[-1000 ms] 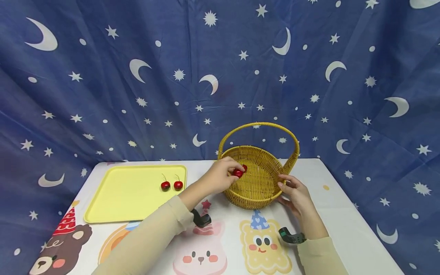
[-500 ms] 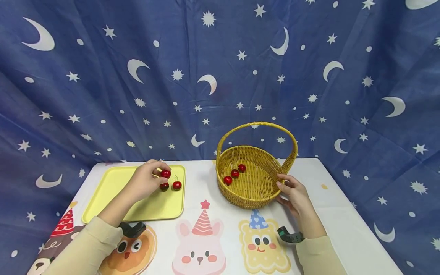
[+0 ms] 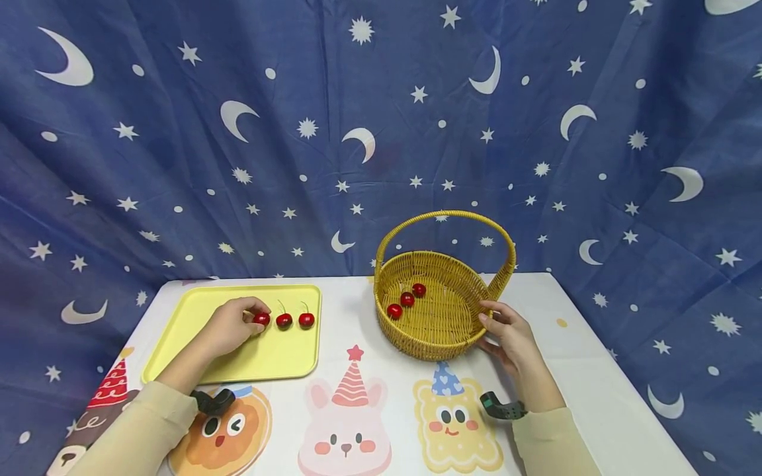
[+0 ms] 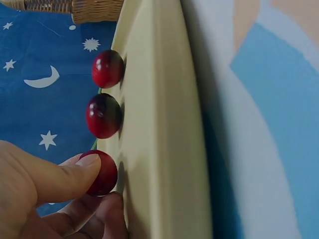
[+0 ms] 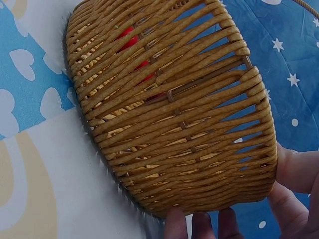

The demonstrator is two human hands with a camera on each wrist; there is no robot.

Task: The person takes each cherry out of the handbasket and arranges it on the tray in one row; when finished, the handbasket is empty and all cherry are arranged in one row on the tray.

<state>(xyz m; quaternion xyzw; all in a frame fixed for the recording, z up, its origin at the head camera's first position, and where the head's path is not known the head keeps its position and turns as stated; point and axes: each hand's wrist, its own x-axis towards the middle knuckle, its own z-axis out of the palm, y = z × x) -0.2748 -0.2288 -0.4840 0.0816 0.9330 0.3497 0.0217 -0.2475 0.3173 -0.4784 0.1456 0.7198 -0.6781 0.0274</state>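
Now the left hand [image 3: 229, 327] pinches a cherry [image 4: 107, 175], perhaps touching the yellow tray [image 3: 274, 357]; the right hand [image 3: 514, 337], fingers [image 5: 175, 224] curled, grips the wicker basket [image 3: 425, 348].

Cherries [image 3: 306, 320] are red, the tray [image 3: 276, 350] yellow, the basket [image 3: 428, 348] golden, the curtain [image 3: 405, 165] white-starred blue.

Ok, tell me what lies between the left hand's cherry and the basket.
In the head view: two stemmed cherries, the rim of the yellow tray, then white tablecloth.
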